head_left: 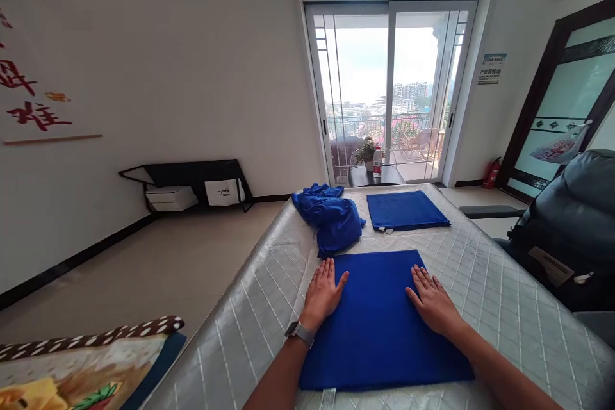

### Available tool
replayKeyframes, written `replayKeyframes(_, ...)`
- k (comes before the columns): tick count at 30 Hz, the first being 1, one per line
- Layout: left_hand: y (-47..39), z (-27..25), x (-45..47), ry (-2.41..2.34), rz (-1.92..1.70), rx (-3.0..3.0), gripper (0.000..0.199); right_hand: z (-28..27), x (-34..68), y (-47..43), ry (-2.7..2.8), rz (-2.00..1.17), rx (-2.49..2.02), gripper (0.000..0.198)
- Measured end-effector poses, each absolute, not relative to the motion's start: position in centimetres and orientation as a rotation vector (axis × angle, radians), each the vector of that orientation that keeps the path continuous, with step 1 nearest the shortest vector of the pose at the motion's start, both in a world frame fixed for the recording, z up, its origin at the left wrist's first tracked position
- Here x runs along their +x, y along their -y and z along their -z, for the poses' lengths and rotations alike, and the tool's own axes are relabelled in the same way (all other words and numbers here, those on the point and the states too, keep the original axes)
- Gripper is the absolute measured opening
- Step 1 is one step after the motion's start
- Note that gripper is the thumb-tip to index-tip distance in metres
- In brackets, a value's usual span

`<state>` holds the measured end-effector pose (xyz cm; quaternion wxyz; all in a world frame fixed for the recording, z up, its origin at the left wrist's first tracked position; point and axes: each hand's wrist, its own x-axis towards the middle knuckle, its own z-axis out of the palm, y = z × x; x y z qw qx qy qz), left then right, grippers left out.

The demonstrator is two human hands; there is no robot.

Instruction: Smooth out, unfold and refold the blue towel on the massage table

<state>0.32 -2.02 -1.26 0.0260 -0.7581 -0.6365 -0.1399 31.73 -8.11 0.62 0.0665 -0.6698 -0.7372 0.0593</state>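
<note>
A folded blue cloth [372,320] lies flat on the mattress [254,320], a pale tag showing at its near edge. On its left edge, toward the far corner, rests my left hand [324,293], palm down with fingers stretched out; a watch is on that wrist. My right hand [433,302] lies flat on the right edge, its fingers extended too. Just beyond my left hand sits a crumpled heap of blue cloth [336,221]. Farther back, to the right of the heap, is another neatly folded blue cloth [406,209].
Past the mattress's far end, a small dark table [358,175] bears a bottle [377,163] and a potted plant [366,150] before sliding glass doors. A black leather chair [571,218] stands at the right. Patterned bedding [120,359] is at the lower left.
</note>
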Motion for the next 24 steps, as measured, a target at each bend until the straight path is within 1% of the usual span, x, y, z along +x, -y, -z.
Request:
replayKeyframes(10, 1.5, 2.1, 0.0, 1.971, 0.384, -2.361, 0.084, -1.2, 31.9, 8.2, 2.203, -0.264, -2.002, 0.073)
replayKeyframes(24, 2.4, 0.5, 0.9, 2.007, 0.367, -2.271, 0.087, -1.9, 32.3, 8.6, 2.194, -0.344, -2.0, 0.073)
